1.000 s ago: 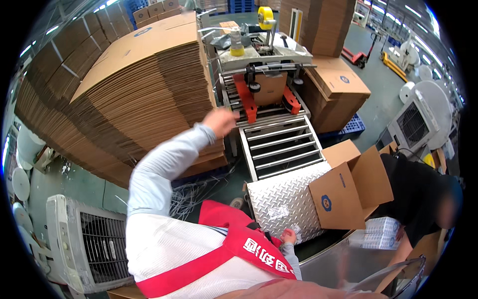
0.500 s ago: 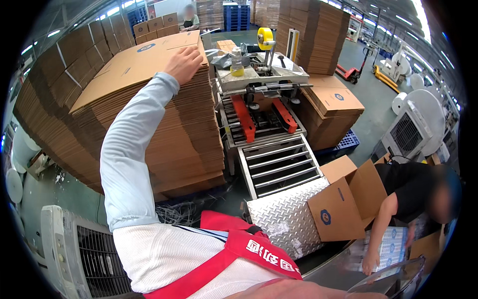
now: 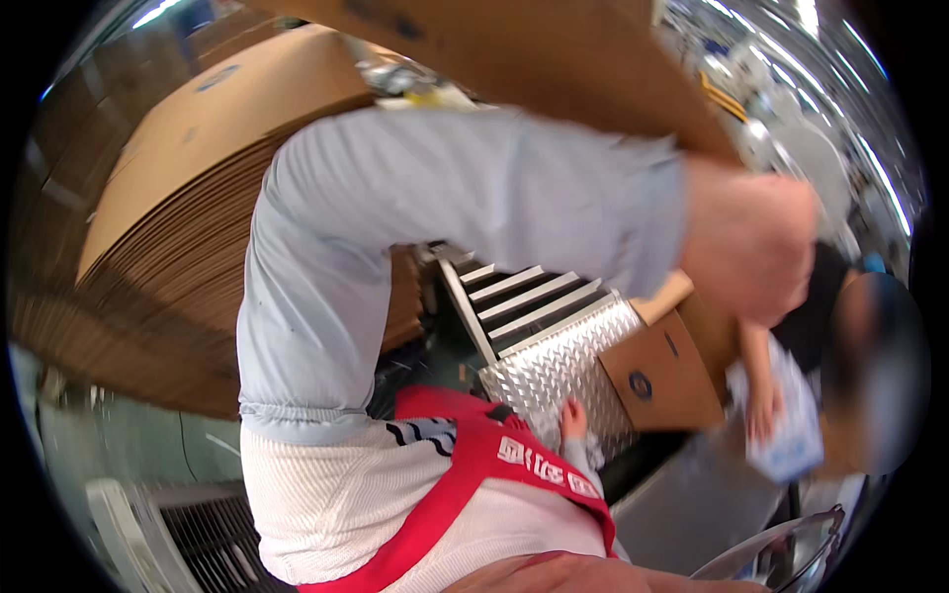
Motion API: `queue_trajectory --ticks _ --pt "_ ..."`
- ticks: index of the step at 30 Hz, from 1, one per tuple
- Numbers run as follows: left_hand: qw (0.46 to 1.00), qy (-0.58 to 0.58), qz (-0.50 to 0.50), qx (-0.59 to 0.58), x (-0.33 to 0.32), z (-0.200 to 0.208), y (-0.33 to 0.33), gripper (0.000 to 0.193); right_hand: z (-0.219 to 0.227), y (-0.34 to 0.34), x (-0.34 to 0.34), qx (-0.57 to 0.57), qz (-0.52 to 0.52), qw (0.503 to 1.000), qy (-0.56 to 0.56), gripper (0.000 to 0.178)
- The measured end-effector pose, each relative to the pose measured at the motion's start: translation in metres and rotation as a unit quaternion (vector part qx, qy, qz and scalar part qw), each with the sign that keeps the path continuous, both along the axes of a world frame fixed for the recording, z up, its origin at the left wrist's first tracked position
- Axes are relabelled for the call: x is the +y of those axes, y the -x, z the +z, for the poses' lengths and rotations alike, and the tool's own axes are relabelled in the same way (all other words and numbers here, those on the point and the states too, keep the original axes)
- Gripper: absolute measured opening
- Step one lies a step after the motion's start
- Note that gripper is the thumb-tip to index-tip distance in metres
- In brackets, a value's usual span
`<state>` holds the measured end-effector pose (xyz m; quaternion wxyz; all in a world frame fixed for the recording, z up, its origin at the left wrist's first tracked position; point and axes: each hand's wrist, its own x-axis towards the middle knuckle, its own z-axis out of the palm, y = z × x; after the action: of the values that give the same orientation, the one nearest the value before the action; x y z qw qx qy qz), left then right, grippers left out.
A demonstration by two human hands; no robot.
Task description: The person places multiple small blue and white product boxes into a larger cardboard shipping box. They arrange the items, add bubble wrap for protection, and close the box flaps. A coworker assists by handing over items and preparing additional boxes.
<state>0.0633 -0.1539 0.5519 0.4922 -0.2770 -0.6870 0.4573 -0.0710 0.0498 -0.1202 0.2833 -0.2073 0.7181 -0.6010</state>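
Observation:
My left arm reaches across the view to the right, its hand smeared by motion and curled at the edge of a flattened cardboard box. That brown sheet slants across the top of the view, and my sleeve covers part of its lower edge. On the left stands a tall stack of flattened boxes. My right hand, small and low in the middle, is over the diamond-plate metal surface. It appears to have fingers extended upward, with nothing seen in it.
A metal roller conveyor leads up to the plate. An open carton stands at the plate's right side. Beyond it, a co-worker's hand is at a white-and-blue pack. A grey air cooler stands lower left.
My left hand has swung right from the stack's top with a flattened box. My right hand has come into view. The co-worker's pack has been lifted or shifted.

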Motion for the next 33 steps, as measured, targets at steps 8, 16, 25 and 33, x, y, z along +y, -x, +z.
queue_trajectory --ticks 8,16,25,33 --pt "0.815 -0.539 -0.207 -0.041 -0.064 0.035 0.117 0.053 0.251 -0.037 0.099 0.271 -0.139 0.946 -0.112 0.066" --pt "0.485 -0.843 -0.165 -0.163 -0.21 -0.284 0.118 0.033 0.308 -0.04 0.162 0.151 -0.38 0.901 0.144 0.044" --pt "0.138 -0.947 0.014 -0.29 -0.178 -0.292 0.076 0.085 0.325 -0.028 0.091 0.233 -0.57 0.783 0.082 0.109" --pt "0.459 -0.794 0.256 -0.306 -0.168 -0.255 0.094 0.088 0.303 -0.004 0.153 0.238 -0.441 0.844 0.189 0.103"
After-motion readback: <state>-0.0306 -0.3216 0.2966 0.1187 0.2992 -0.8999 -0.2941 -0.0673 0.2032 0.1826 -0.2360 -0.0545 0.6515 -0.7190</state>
